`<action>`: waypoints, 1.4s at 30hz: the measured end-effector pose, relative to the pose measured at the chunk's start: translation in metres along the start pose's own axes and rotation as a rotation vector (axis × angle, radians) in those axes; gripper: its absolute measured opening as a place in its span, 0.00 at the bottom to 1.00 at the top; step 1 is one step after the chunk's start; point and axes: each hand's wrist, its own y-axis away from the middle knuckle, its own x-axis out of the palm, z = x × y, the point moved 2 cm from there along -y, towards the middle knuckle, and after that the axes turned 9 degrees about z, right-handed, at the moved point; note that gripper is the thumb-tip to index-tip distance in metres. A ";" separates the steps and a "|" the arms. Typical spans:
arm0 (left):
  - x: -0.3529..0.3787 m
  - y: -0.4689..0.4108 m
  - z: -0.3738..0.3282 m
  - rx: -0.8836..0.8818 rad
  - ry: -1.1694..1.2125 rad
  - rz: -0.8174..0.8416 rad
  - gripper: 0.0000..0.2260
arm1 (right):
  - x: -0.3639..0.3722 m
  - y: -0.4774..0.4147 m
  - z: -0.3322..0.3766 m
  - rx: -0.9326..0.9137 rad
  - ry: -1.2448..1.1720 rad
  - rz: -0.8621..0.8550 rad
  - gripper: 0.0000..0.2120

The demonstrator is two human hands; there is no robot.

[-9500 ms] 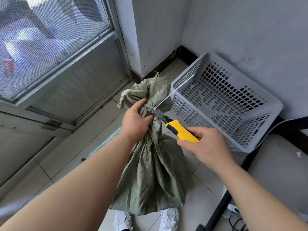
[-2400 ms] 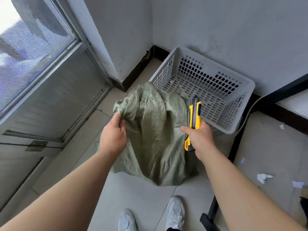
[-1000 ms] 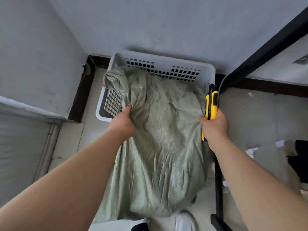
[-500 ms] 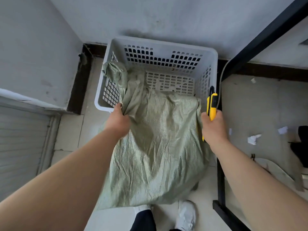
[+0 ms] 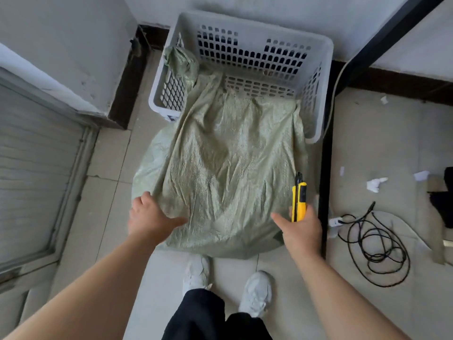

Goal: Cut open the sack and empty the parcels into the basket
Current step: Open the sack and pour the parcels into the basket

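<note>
The green woven sack (image 5: 228, 168) lies tipped over the near rim of the grey slotted basket (image 5: 318, 79), its mouth end inside the basket and its bottom end on the floor tiles. My left hand (image 5: 149, 219) rests on the sack's lower left corner, fingers spread; whether it grips the cloth I cannot tell. My right hand (image 5: 301, 227) is at the lower right corner and holds a yellow utility knife (image 5: 299, 200) pointing away from me. No parcels show; the sack hides whatever is under it.
The basket stands in a wall corner. A black metal frame leg (image 5: 323, 192) runs along the basket's right side. Coiled black cable (image 5: 377, 249) and paper scraps (image 5: 375, 184) lie on the floor to the right. My white shoes (image 5: 255, 290) are just below the sack.
Both hands slid down from the sack's upper sides to its bottom corners. The sack dropped lower, and its mouth end now lies deeper in the basket. The view tilted downward.
</note>
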 end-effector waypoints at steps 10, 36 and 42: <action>0.058 -0.028 0.037 -0.002 -0.026 0.013 0.33 | 0.066 0.005 -0.055 -0.002 -0.037 -0.148 0.22; -0.106 0.072 -0.062 0.284 0.424 -0.249 0.03 | -0.065 0.043 0.134 -0.088 -0.367 -0.205 0.10; -0.189 0.092 -0.111 0.350 0.485 -0.259 0.05 | -0.111 0.055 0.218 -0.135 -0.362 -0.209 0.10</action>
